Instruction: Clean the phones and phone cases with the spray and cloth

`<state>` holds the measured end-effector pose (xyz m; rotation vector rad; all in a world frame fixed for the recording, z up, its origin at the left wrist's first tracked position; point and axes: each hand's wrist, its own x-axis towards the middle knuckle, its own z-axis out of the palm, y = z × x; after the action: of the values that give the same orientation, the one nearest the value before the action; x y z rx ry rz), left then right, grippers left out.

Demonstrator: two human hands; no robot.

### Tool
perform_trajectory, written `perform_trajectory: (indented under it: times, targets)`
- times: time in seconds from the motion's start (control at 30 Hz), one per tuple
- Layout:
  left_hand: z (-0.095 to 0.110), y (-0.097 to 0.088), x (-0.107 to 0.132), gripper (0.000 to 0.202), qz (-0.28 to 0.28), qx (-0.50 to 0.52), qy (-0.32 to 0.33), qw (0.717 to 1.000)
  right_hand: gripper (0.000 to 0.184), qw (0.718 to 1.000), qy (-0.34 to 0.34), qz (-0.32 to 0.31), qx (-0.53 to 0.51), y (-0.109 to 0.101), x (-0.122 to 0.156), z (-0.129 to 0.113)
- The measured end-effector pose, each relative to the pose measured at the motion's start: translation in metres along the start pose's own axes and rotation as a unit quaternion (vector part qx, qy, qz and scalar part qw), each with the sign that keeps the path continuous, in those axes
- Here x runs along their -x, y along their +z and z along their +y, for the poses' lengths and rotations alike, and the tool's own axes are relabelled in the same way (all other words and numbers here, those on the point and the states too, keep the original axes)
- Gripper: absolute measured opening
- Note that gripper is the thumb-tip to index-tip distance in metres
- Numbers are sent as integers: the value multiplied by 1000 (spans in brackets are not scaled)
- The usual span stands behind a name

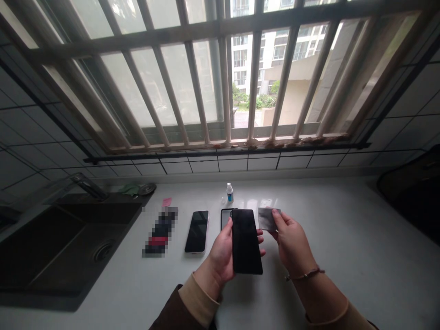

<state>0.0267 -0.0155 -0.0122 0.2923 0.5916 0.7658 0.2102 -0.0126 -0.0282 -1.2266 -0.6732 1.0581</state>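
Observation:
My left hand (220,252) holds a black smartphone (246,243), screen up, with the thumb on its left edge and fingertips showing past its right edge. A small grey cloth (268,218) is pinched between the thumb and fingers of my right hand (292,238), just right of the phone. Partly hidden behind the held phone lies a dark-rimmed flat piece (226,219), perhaps a phone case. To the left, a second smartphone (197,231) rests screen up on the counter. Behind them stands a small white bottle (230,193) with a blue label, a clear cap (223,200) beside it.
A pixelated dark item (161,231) and a pink slip (167,202) lie left on the white counter (343,247). Farther left is a dark sink (68,247) with a faucet (89,185). A black object (412,192) stands at the right. A barred window (206,82) is ahead.

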Motion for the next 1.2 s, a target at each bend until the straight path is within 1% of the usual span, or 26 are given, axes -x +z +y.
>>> perform_trajectory:
  times: [0.07, 0.1, 0.13, 0.17, 0.2, 0.27, 0.33, 0.37, 0.5, 0.57, 0.63, 0.73, 0.87, 0.93, 1.0, 1.07, 1.13, 1.2]
  targets:
    - [-5, 1, 2, 76, -34, -19, -25, 999, 51, 990, -87, 43, 101, -3, 2, -5]
    - [-8, 1, 2, 76, -50, -27, -39, 998, 50, 976, -131, 55, 163, -4, 4, -7]
    - [-11, 1, 2, 76, -62, -33, -54, 996, 47, 957, -175, 58, 225, -4, 7, -10]
    - [-15, 1, 2, 74, -68, -36, -71, 994, 44, 934, -222, 45, 277, -4, 9, -11]
    - [-19, 0, 1, 72, -70, -39, -87, 993, 40, 910, -270, 18, 315, -3, 12, -11]
    - [-25, -1, -1, 69, -66, -37, -107, 991, 36, 861, -351, -60, 363, 1, 16, -6]
    - [-29, -2, -3, 67, -62, -32, -108, 992, 38, 822, -396, -117, 392, 6, 18, 1]
    - [-30, -1, -4, 67, -62, -29, -99, 993, 39, 809, -407, -129, 403, 8, 18, 5]
    - [-30, 4, -6, 64, -82, -6, -18, 996, 43, 786, -428, -145, 422, 11, 19, 10]
    - [-29, 6, -7, 63, -94, 18, 22, 995, 44, 774, -437, -170, 425, 11, 19, 8]
    - [-27, 7, -8, 62, -90, 39, 45, 994, 45, 762, -441, -203, 430, 11, 21, 7]
    - [-23, 3, -9, 61, -50, 51, 56, 996, 49, 754, -436, -250, 422, 13, 24, 7]
    - [-12, -5, -10, 66, 7, 61, 31, 998, 52, 749, -435, -309, 392, 15, 30, 6]
    - [-4, -6, -9, 70, 49, 71, 24, 996, 52, 741, -432, -345, 380, 16, 33, 2]
    - [4, -5, -7, 70, 99, 75, 43, 991, 53, 731, -426, -386, 368, 16, 38, -4]
    - [11, -2, -5, 66, 131, 71, 79, 986, 54, 720, -419, -424, 355, 17, 42, -11]
    - [15, -1, -5, 64, 140, 60, 102, 983, 55, 713, -410, -451, 346, 17, 46, -18]
    - [18, -2, -5, 65, 143, 54, 111, 982, 57, 712, -398, -468, 340, 17, 49, -24]
